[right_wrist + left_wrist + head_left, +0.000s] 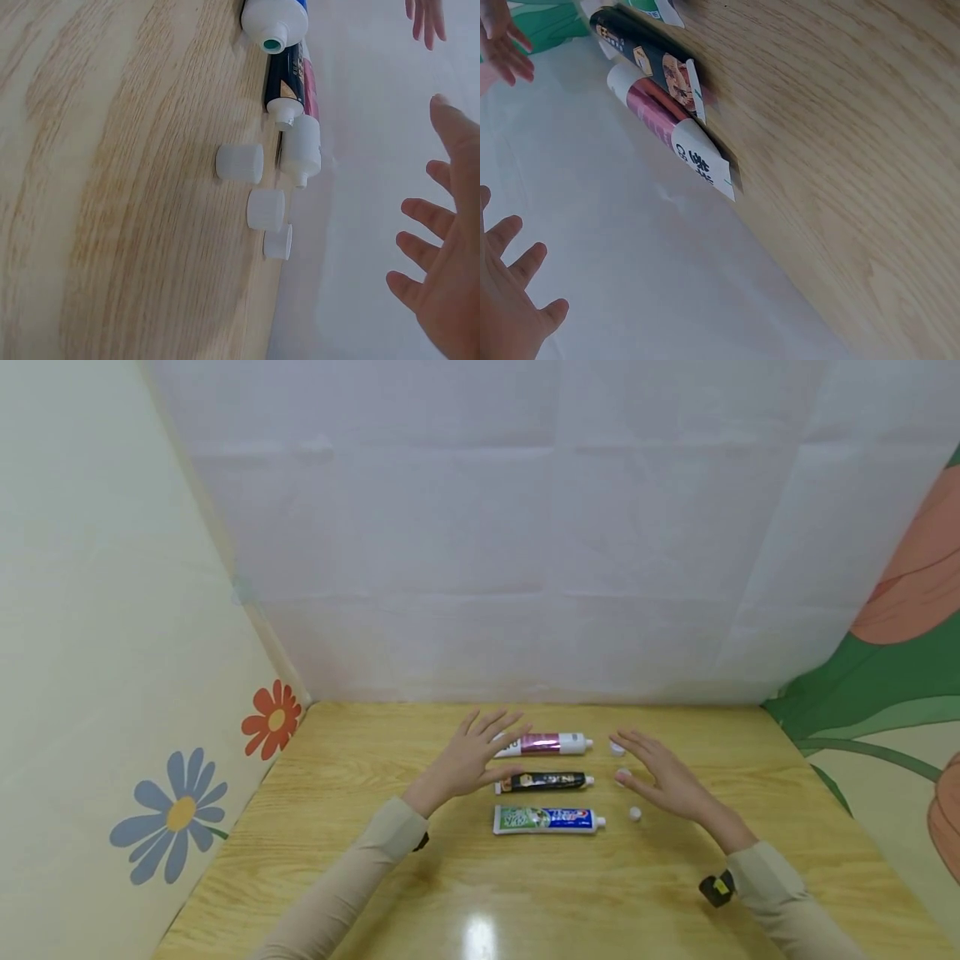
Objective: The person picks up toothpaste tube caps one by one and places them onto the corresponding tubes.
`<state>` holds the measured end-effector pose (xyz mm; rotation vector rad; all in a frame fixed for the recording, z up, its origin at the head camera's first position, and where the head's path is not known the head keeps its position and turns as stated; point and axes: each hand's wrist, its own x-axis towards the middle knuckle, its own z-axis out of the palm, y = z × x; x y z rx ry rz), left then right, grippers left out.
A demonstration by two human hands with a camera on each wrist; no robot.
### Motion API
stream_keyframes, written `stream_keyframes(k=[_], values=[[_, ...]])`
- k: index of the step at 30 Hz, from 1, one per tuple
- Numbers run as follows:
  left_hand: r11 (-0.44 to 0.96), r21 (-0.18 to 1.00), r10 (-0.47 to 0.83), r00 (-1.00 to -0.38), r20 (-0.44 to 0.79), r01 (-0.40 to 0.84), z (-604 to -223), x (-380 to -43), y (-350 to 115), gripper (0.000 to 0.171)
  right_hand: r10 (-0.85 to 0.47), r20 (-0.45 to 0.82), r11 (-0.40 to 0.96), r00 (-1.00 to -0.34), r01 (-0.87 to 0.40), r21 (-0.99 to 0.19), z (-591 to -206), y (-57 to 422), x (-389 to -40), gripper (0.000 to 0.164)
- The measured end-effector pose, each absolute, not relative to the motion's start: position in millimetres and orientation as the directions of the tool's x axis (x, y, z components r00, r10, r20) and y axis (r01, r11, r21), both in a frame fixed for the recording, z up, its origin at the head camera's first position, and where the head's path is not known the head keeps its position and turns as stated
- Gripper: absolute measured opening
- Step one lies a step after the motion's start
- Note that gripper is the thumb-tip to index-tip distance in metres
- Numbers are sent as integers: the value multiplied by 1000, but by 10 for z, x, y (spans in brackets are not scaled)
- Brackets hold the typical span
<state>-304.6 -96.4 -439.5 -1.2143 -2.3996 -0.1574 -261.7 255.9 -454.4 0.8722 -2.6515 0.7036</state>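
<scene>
Closest to you come your sleeves, both running out at the bottom edge, with a small black box by your right wrist. Next up on the table lies the green and blue tube, nozzle bare, the near cap just beside it; your left wrist view cuts that tube to a sliver. And here are your hands! The left hand hovers with fingers spread, gripping nothing; the right hand likewise, fingers apart and empty. Mid-row sits the black tube, your left thumb overlapping its tail end from above, while the middle cap hides partly behind your right thumb; your right wrist view shows it clearly, well apart from the hand. Farthest is the purple and white tube, its tail masked by your left fingers overhead, yet plain at the left wrist. The far cap peeks out by your right fingertips, and the smallest print is too fine to read. Beyond hangs a creased white sheet, the painted flowers on your right cropped by the frame
</scene>
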Motion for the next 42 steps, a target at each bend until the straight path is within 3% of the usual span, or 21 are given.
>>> stream_keyframes(k=[12,35,42], values=[[650,-16,709,-599,372,759,-4467,-3047,-972,64,-467,379,687,-799,-598,-412,-4629,2591,-2645,59],[680,87,672,-666,323,728,-4581,-3081,-964,67,-426,352,690,-833,-551,-469,-4758,2640,-2695,53],[671,87,666,-650,366,736,-4592,-3148,-941,67,-413,341,701,-844,-534,-473,-4810,2676,-2748,54]])
